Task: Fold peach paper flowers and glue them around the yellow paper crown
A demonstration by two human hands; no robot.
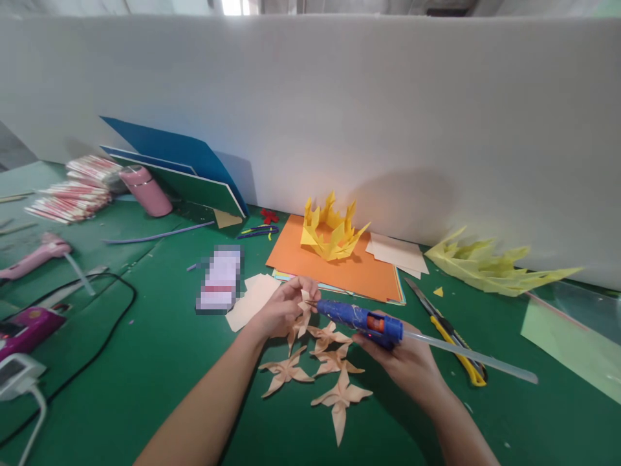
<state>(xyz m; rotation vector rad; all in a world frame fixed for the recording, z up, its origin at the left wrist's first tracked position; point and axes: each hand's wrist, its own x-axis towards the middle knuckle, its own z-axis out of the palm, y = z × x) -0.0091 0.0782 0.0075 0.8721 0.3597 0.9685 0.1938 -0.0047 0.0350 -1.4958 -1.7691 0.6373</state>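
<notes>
My right hand [402, 356] is wrapped round a blue hot glue gun [347, 315], its nozzle pointing left and a long clear glue stick [475, 354] sticking out of the back. At the nozzle tip, my left hand [290, 301] pinches a peach folded paper piece [305, 317], partly hidden by the fingers. Below both hands lie several peach paper flowers with pointed petals, among them one at the front [342, 396] and one to the left [286, 371]. Flat peach paper [252, 301] lies behind my left wrist.
A yellow paper crown [332, 236] stands on orange sheets [291, 249]. To the right are scissors and a yellow cutter [456, 349] and a pale yellow paper form [490, 265]. A phone [219, 279], pink glue gun [36, 259], black cable [114, 343] and pink bottle [148, 192] lie left.
</notes>
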